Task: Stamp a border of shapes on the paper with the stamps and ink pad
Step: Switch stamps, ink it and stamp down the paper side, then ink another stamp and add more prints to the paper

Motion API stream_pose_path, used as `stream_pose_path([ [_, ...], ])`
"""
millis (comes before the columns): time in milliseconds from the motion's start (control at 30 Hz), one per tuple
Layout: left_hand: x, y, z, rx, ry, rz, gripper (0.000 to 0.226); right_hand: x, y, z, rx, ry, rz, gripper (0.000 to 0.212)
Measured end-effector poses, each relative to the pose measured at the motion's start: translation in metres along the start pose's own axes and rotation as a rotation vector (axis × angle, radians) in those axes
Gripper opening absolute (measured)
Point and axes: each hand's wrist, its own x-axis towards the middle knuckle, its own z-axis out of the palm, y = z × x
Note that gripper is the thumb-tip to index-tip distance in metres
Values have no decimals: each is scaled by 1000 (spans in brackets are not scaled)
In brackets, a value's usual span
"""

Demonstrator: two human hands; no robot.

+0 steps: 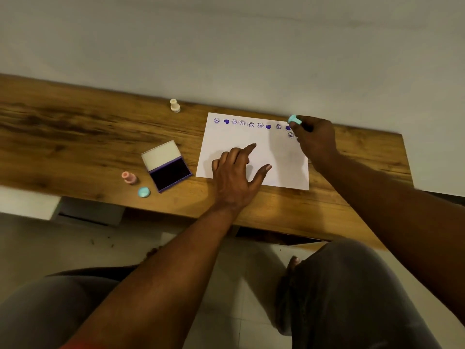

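Note:
A white sheet of paper (266, 157) lies on the wooden table (75, 127). A row of purple stamped faces and hearts runs along its far edge, and one more print sits below the right end. My right hand (315, 137) pinches a light blue stamp (294, 119) at the paper's far right corner. Fingers spread, my left hand (236, 172) rests on the paper's near part. Left of the paper sits the open purple ink pad (171, 172).
A cream stamp (175, 105) stands near the wall at the table's far edge. A pink stamp (129, 177) and a light blue cap (144, 192) lie left of the ink pad. My knees and a foot show below the table edge.

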Motion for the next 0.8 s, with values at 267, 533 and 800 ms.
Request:
stream_pose_path([
  [267,-31,-56,-82,102,315,-228,49,-53,-58,77,-98,-241,-161,31],
  [533,-67,-134,-150,129,461,-550,48,-109,-113,177,-263,-493,-387,36],
  [800,-78,-156,-153,55,415,-588,51,-136,-127,220,-447,-612,-545,38],
])
